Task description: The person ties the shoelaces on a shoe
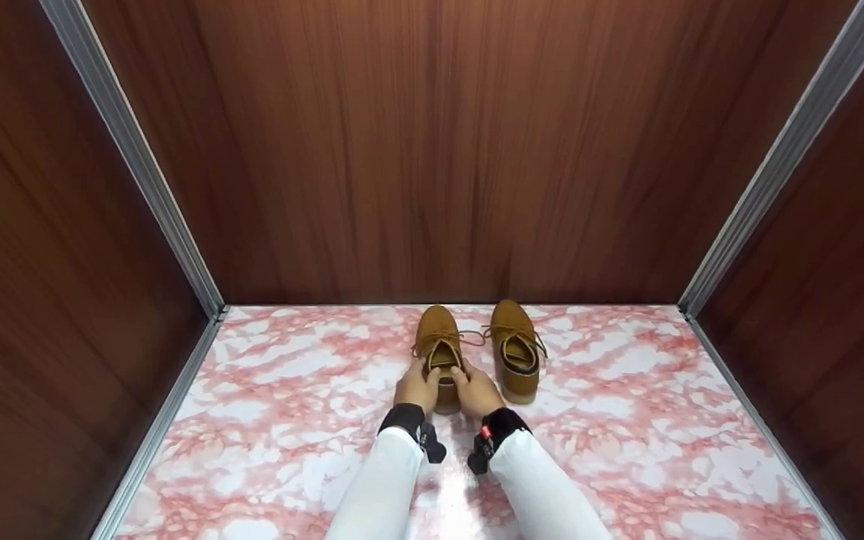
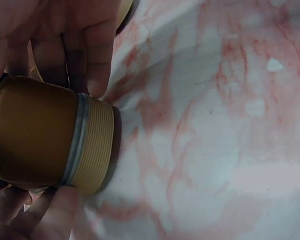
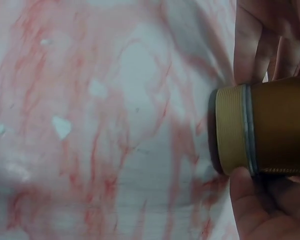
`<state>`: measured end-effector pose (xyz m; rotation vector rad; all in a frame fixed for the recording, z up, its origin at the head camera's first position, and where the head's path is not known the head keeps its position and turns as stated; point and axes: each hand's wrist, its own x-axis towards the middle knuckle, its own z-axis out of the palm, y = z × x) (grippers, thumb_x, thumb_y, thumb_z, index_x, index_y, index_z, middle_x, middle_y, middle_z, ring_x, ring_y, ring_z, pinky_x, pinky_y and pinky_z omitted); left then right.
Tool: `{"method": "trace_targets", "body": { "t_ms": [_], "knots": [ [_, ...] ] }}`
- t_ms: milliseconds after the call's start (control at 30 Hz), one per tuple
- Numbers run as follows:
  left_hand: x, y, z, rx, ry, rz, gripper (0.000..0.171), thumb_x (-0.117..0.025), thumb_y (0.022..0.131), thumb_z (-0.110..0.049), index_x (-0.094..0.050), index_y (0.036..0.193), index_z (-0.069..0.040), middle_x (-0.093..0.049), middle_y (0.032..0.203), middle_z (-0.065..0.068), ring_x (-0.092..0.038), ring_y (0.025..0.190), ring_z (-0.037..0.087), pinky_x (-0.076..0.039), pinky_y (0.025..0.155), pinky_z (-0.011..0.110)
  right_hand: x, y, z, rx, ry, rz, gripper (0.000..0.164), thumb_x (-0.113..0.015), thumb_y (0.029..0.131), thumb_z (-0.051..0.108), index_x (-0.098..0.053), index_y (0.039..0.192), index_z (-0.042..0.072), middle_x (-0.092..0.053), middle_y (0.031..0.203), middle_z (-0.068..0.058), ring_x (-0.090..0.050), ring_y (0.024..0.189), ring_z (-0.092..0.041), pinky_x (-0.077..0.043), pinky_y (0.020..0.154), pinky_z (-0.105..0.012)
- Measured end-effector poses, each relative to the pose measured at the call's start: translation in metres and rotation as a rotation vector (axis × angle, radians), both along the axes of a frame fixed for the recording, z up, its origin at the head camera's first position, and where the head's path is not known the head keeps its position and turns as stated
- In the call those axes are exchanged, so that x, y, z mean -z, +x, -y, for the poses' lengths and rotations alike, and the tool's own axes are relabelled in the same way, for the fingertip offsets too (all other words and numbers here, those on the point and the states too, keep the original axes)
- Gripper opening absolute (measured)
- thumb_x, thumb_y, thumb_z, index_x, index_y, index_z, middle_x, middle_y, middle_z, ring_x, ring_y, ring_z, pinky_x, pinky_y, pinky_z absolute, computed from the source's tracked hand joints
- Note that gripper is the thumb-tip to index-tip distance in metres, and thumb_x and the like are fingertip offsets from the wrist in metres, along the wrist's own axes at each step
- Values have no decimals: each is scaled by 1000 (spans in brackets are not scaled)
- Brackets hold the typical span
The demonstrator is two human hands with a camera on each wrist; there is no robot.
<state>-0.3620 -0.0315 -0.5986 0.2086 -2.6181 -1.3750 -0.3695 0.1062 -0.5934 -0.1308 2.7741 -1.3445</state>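
Observation:
A tan lace-up shoe [image 1: 438,324] stands on the floor, its toe toward the back wall. My left hand [image 1: 417,388] grips its left side near the heel, and my right hand [image 1: 479,391] grips the right side, both thumbs at the collar. Both wrist views show the shoe's heel, brown leather [image 2: 35,132] above a ridged pale sole [image 3: 231,132], with fingers on either side of it. A matching shoe [image 1: 520,382] stands just right of my right hand, toe also toward the wall. Loose laces [image 1: 471,335] lie between the two shoes.
Dark wood-grain panels rise at the back [image 1: 432,150], left [image 1: 64,262] and right [image 1: 814,285]. Grey metal strips [image 1: 139,142] run along the corners and the floor's side edges. Red-and-white marbled floor covering [image 1: 289,420] spreads around the shoes.

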Motion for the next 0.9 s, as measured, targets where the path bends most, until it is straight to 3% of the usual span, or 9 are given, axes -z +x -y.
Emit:
{"method": "trace_targets", "body": {
  "t_ms": [300, 667, 767, 900],
  "knots": [
    [-6, -5, -3, -17, -14, 6, 48, -60, 105, -24, -57, 143, 5, -64, 141, 26, -63, 130, 45, -49, 112, 54, -6, -7, 5, 45, 22, 4, 55, -47, 111, 31, -45, 154, -3, -54, 151, -30, -52, 142, -45, -40, 121, -55],
    [-14, -4, 9, 98, -37, 13, 54, -58, 106, -29, -52, 149, 2, -63, 143, 26, -61, 133, 45, -47, 114, 55, -18, -7, -13, -51, 20, 29, 57, -46, 111, 29, -43, 152, -11, -52, 151, -33, -49, 144, -45, -37, 124, -54],
    [-17, -3, 16, 124, -56, -18, 55, -59, 105, -29, -51, 151, 0, -66, 140, 24, -63, 131, 43, -48, 113, 55, -27, -3, -20, -82, -28, 58, 59, -47, 111, 31, -41, 154, -10, -51, 152, -33, -51, 143, -44, -43, 119, -54],
    [-24, 0, 27, 127, -53, -38, 59, -61, 104, -32, -48, 153, -2, -63, 145, 24, -60, 134, 42, -47, 115, 54, -41, 3, -28, -111, -201, 138, 63, -49, 110, 31, -34, 159, -4, -48, 154, -33, -52, 141, -46, -55, 104, -57]
  ]
}}
